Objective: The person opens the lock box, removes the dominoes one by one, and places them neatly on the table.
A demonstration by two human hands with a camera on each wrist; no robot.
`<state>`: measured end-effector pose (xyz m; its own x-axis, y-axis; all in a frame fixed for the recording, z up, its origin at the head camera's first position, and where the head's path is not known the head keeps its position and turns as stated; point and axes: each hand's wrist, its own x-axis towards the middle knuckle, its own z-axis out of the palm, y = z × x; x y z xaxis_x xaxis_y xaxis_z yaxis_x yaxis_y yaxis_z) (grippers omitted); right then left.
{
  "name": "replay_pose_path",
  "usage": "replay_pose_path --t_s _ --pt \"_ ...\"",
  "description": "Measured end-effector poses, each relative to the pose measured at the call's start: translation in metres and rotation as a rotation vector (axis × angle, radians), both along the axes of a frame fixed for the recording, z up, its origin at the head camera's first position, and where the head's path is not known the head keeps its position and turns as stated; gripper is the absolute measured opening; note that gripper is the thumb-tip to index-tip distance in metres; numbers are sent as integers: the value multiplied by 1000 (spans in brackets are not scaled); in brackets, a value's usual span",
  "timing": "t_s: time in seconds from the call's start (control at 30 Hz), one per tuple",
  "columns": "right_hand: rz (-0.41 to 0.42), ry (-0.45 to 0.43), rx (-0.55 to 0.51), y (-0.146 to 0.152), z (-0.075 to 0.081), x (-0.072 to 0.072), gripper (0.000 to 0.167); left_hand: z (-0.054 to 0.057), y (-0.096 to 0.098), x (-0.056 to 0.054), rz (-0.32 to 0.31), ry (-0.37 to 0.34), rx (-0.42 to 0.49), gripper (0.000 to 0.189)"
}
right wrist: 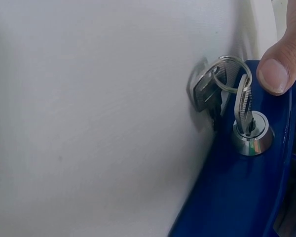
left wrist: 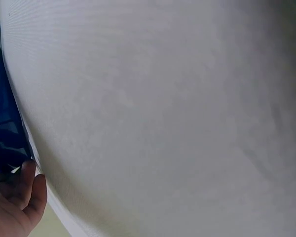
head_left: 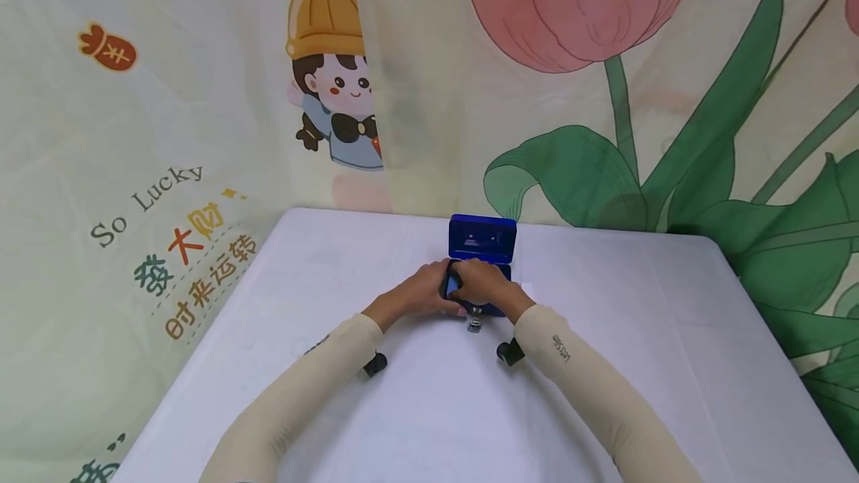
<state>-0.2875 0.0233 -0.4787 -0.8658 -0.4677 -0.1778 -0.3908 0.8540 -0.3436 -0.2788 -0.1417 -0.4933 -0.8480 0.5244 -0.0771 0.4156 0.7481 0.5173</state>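
Observation:
A small blue cash box (head_left: 493,310) stands on the table with its lid (head_left: 482,238) raised. My left hand (head_left: 429,289) grips its left side. The left thumb (right wrist: 275,76) lies on the box's front near the corner in the right wrist view. My right hand (head_left: 482,282) is over the open box, fingers bent around a dark-edged object with a light blue face (head_left: 452,283); its kind is too small to tell. In the front lock (right wrist: 254,133) sits a key (right wrist: 243,106). A ring (right wrist: 232,74) joins it to another key (right wrist: 207,91), which hangs beside.
White cloth covers the table (head_left: 429,408). Behind the box hangs a printed curtain (head_left: 429,95) with a tulip and a cartoon figure. Small black wrist cameras (head_left: 510,353) hang beneath both sleeves. The box's interior is mostly hidden by the hands.

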Motion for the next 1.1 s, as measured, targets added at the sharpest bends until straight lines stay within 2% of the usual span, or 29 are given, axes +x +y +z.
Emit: replay_pose_path --t_s 0.17,0.43,1.1 --pt "12 3 -19 3 -1 0 51 1 2 2 18 -19 11 97" --pt "17 16 -8 5 1 2 52 1 2 2 9 -15 -2 99" --pt "-6 26 -28 27 19 13 54 2 -2 8 11 -39 -3 108"
